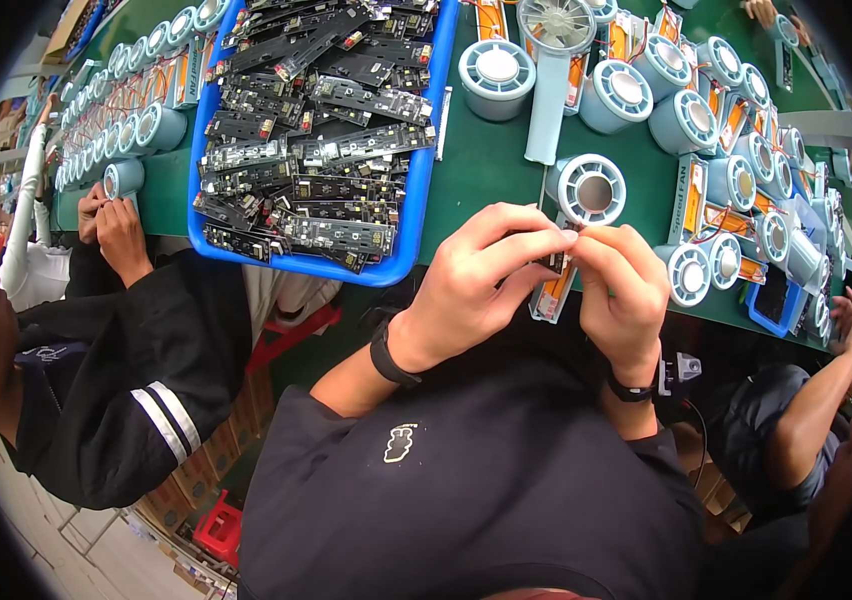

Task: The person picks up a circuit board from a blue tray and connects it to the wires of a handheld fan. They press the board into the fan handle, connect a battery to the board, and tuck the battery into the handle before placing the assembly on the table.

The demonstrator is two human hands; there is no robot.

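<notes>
In front of me lies a light blue handheld fan body [591,188], its round ringed head pointing away and its opened handle [550,302] toward me. Over the handle, my left hand [481,275] pinches a small dark circuit board [553,262], mostly covered by the fingers. My right hand [626,290] is closed on the other side of the handle. Its thumb and forefinger meet the left fingertips near the base of the fan head, and what they grip is hidden.
A blue tray [411,240] heaped with black circuit boards [346,145] stands to the left. Beyond my hands are a fan with a clear front [558,25] and several blue fan bodies [684,122] with orange-wrapped parts. Co-workers sit left, with hands [121,235] on a fan, and right.
</notes>
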